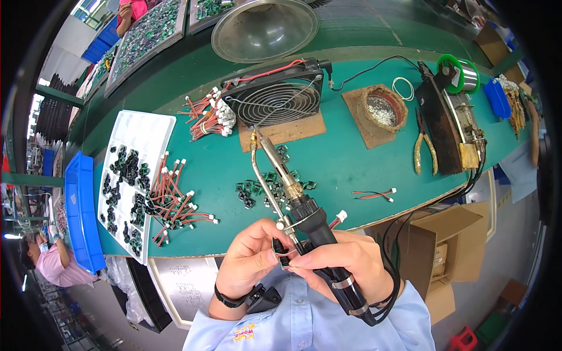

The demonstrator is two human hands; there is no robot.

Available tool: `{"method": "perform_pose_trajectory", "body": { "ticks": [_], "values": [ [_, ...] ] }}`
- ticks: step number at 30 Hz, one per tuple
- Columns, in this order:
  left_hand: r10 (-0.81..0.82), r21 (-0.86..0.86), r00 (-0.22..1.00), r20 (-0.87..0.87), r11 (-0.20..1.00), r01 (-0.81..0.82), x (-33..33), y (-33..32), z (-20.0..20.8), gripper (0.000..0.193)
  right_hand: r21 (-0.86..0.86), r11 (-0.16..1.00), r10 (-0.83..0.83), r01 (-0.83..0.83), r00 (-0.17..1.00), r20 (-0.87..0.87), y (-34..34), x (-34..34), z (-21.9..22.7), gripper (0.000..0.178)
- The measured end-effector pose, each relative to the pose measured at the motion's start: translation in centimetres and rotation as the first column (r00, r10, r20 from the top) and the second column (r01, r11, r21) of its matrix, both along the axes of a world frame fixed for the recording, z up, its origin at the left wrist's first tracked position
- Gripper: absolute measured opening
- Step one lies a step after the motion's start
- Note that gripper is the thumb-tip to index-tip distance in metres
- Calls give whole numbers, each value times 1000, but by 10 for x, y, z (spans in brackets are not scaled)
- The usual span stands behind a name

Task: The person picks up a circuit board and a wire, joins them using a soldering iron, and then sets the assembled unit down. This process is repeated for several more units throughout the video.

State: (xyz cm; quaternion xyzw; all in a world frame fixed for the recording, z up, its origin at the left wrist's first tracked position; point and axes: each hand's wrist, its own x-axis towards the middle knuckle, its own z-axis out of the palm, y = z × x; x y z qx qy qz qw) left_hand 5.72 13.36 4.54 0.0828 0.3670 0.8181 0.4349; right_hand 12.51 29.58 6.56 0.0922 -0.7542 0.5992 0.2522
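My left hand [249, 264] pinches a small black component [280, 248] close to my body. My right hand [357, 263] is closed around a soldering iron [315, 221], which has a thin solder feed tube [261, 167] alongside and points away toward the fan. Its fingertips meet my left hand's at the component, where a reddish wire shows. Beside that hand sticks out a white connector [341, 215] on short wires; its wire ends are hidden. Beyond the iron lies a cluster of small green-and-black circuit boards [252, 188]. Red-and-black wire leads [175, 202] are heaped left of it.
A white tray [153, 126] carries more boards, with a blue bin [82, 216] left of it. A fan [275, 96] stands at the back beside bundled leads [213, 117]. Rightward are a solder-filled pot [398, 105], pliers [419, 146], a solder spool [472, 76] and a cardboard box [413, 251].
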Motion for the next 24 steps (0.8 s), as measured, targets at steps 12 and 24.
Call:
{"method": "perform_pose_trajectory", "body": {
  "ticks": [12, 24],
  "values": [
    [-6, -44, 999, -34, 999, 5, -5, 1, 0, 25, 29, 999, 36, -37, 998, 44, 9, -4, 2, 42],
    [91, -297, 928, -361, 932, -207, 6, 4, 19, 17, 40, 993, 109, -112, 991, 71, 15, 3, 5, 35]
  ]
}}
